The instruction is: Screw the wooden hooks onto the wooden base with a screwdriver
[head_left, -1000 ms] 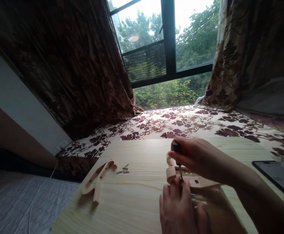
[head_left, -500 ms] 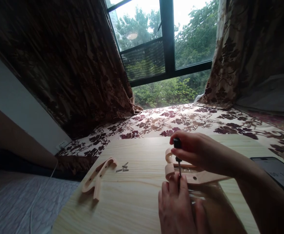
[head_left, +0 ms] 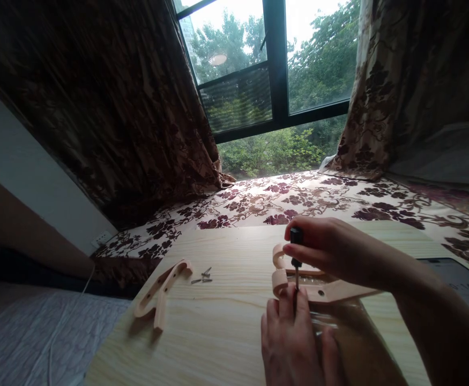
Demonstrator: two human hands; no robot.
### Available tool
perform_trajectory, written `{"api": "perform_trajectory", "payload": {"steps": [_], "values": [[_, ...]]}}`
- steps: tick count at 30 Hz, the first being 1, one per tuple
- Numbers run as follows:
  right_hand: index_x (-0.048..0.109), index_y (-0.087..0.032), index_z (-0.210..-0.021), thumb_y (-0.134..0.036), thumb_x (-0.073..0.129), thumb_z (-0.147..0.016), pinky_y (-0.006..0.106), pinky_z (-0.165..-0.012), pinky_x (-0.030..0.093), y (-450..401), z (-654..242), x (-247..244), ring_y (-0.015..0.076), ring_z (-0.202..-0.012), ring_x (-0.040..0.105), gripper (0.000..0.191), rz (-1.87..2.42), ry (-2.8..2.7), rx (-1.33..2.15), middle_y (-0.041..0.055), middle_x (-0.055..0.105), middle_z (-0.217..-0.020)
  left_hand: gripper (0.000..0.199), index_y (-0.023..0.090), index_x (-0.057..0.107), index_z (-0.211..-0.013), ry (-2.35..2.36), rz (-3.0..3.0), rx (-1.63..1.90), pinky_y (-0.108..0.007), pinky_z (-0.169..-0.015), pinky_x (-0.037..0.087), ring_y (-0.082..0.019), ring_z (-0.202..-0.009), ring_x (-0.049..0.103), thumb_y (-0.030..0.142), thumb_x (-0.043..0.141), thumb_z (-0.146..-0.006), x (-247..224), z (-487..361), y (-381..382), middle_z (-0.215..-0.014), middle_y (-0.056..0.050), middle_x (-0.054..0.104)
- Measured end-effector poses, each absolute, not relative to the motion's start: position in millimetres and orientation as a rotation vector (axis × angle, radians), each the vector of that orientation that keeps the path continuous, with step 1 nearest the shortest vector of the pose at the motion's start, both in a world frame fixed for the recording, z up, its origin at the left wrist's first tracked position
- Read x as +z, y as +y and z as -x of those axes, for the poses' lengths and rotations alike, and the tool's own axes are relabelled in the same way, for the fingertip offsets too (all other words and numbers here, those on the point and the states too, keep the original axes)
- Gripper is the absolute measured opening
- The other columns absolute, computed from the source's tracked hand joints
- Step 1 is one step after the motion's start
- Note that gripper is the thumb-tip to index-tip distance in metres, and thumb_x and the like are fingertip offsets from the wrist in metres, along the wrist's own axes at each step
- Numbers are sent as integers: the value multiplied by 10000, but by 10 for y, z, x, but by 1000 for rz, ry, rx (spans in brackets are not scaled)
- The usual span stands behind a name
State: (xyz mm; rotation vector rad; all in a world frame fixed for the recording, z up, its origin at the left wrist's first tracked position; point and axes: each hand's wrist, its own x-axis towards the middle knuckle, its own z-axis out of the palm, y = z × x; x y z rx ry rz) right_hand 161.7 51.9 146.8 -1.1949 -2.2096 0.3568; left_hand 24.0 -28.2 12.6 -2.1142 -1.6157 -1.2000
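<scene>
My right hand [head_left: 326, 244] is closed around the black handle of a screwdriver [head_left: 296, 238], which stands upright with its shaft pointing down. My left hand [head_left: 290, 332] presses on a curved wooden piece [head_left: 339, 291], its fingertips close round the lower end of the shaft. One dark hole shows in that piece, to the right of the shaft. The screwdriver's tip is hidden by my left fingers, and whether a screw sits under it I cannot see. Just behind lies a second curved wooden piece [head_left: 278, 256], partly covered by my right hand.
Two more curved wooden pieces [head_left: 162, 300] lie on the left of the light wooden table [head_left: 218, 332]. Beside them are several small screws [head_left: 206, 275]. Clear plastic over something brown [head_left: 358, 332] lies by my left hand; a phone [head_left: 451, 279] is at the right.
The screwdriver and my right hand have shifted very slightly to the right. My left hand stays in nearly the same place on the wooden piece.
</scene>
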Motion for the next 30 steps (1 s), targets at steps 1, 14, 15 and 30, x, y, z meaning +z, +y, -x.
{"api": "perform_trajectory", "payload": {"steps": [1,14,15,30], "values": [[558,-217,-797,-334,556,-893,227,-509,334,500,-1609,1474,116,-561,485,151,1168,-2202,400,-35,571,-633,420,162,617,-1221,-1618,2113,-1195,-502,-980,460,-321,-1163,553,350,443,-888,124,-241,-282,-1277,-97,613],[541,-208,-803,-371,537,-896,252,-515,323,572,-1619,1456,135,-556,465,188,1267,-2189,320,-17,553,-624,429,176,596,-1259,-1632,2145,-1128,-473,-993,458,-303,-1182,544,314,451,-880,108,-205,-295,-1314,-55,593],[551,-213,-821,-365,545,-894,247,-518,325,557,-1612,1460,131,-560,468,169,1238,-2188,352,-24,555,-629,431,178,594,-1262,-1633,2151,-1119,-474,-992,459,-304,-1183,543,317,455,-878,110,-204,-295,-1316,-55,592],[554,-207,-823,-370,533,-894,245,-522,312,528,-1641,1479,127,-562,443,179,1241,-2203,317,-24,540,-634,433,206,606,-1257,-1689,2133,-1235,-500,-1000,441,-312,-1172,546,347,438,-884,115,-242,-286,-1333,-16,579]]}}
